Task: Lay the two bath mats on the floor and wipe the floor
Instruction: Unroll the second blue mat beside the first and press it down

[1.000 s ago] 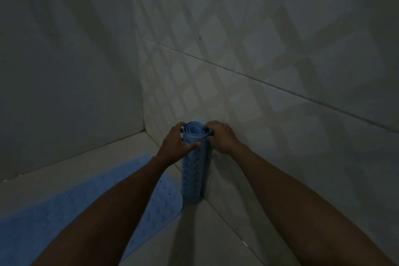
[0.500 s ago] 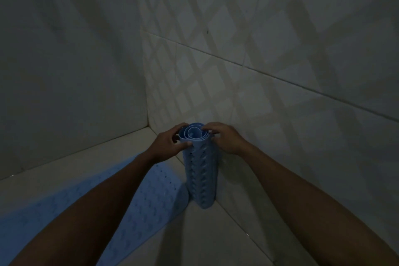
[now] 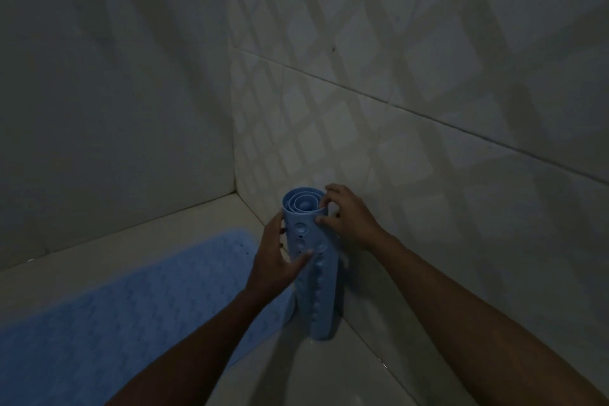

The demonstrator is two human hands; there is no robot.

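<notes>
The left hand (image 3: 275, 262) has been slid down the rolled bath mat (image 3: 313, 267) to clasp its side, while the right hand (image 3: 349, 217) pinches the top edge — unrolling seems imminent. It stands upright in the corner, beside the flat bath mat (image 3: 115, 316) on the floor (image 3: 313, 376).

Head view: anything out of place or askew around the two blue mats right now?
Only the rolled blue rubber mat: it stands on end in the floor corner, leaning slightly, held by left hand and right hand. The flat blue rubber mat lies smooth on the floor.
</notes>
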